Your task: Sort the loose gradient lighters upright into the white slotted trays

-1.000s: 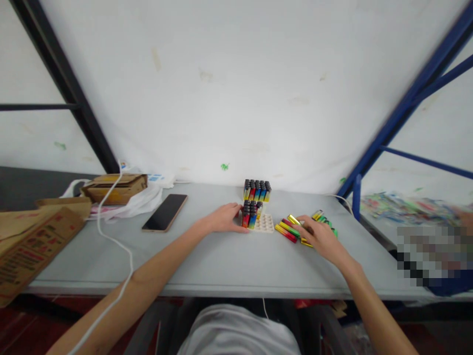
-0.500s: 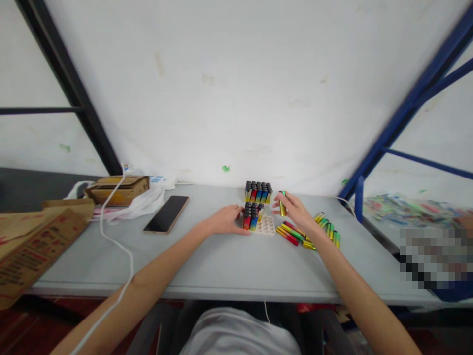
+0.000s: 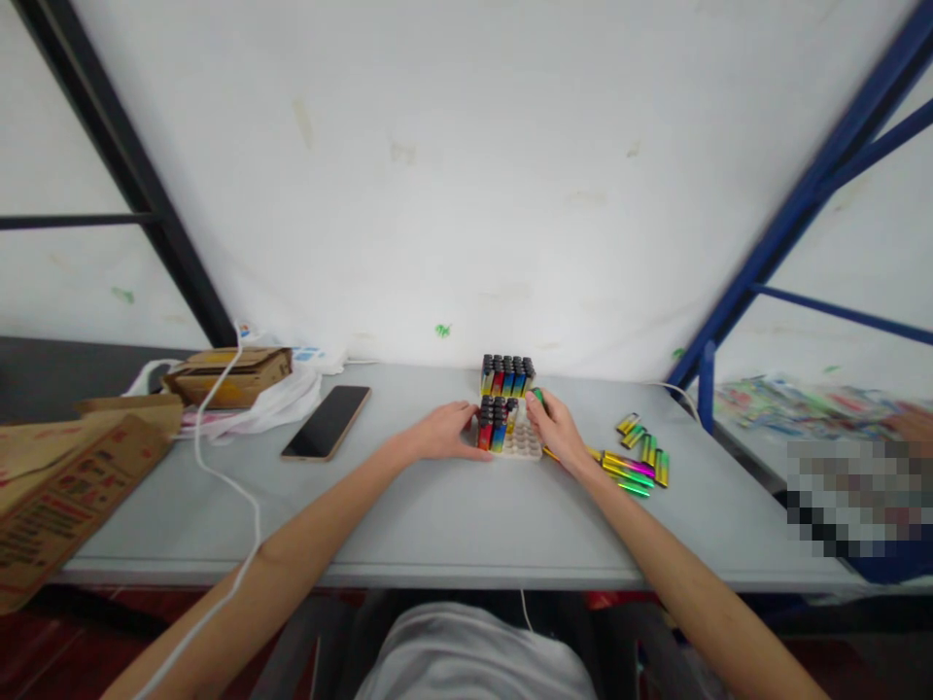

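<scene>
A white tray (image 3: pixel 522 444) with rows of round holes lies on the table; upright lighters (image 3: pixel 494 425) with black tops fill its left side. My left hand (image 3: pixel 453 434) clasps the tray's left end, its thumb along the front corner and its fingers behind. My right hand (image 3: pixel 555 431) is closed on a lighter over the tray's right part. Only the lighter's green end (image 3: pixel 537 396) shows; the fingers cover the rest. Right of that hand, loose shiny lighters (image 3: pixel 628 467) in yellow, green and pink lie in a pile, partly hidden by my forearm.
Behind the tray stands a full block of lighters (image 3: pixel 508 374). To the left lie a phone (image 3: pixel 327 423), a small cardboard box (image 3: pixel 229 374) on white plastic and a larger open carton (image 3: pixel 80 486). A white cable (image 3: pixel 255 515) hangs across my left forearm. A blue frame (image 3: pixel 765 233) rises at right.
My right hand has moved left and slightly down with the lighter, from beside the tray to over its holes. The left hand stays at the tray's left end.
</scene>
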A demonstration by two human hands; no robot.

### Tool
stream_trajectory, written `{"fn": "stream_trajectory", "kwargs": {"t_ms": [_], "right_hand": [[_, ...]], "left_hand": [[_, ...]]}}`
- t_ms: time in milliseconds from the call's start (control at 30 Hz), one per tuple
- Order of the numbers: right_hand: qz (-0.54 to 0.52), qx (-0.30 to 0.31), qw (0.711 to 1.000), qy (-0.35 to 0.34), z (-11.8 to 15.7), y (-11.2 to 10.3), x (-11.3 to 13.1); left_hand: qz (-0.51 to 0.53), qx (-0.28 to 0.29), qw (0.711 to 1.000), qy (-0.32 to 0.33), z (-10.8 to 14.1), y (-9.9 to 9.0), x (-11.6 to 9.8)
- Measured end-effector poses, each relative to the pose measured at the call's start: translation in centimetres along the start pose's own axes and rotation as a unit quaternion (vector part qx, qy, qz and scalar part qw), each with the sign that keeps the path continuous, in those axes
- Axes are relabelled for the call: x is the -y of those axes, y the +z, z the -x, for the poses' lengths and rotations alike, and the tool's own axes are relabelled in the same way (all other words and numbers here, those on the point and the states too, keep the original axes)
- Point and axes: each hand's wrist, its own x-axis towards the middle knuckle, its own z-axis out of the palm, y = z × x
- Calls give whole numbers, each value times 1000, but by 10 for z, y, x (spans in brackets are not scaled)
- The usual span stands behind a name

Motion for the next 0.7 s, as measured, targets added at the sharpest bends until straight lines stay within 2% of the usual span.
{"fn": "stream_trajectory", "kwargs": {"t_ms": [200, 433, 700], "right_hand": [[37, -44, 998, 10, 1, 6, 4], [75, -82, 993, 39, 1, 2, -1], [95, -96, 989, 56, -2, 3, -8]], "left_hand": [[-1, -1, 1000, 0, 1, -2, -3], [0, 0, 1000, -8, 0, -1, -1], [-1, 1, 1000, -8, 0, -1, 0]]}}
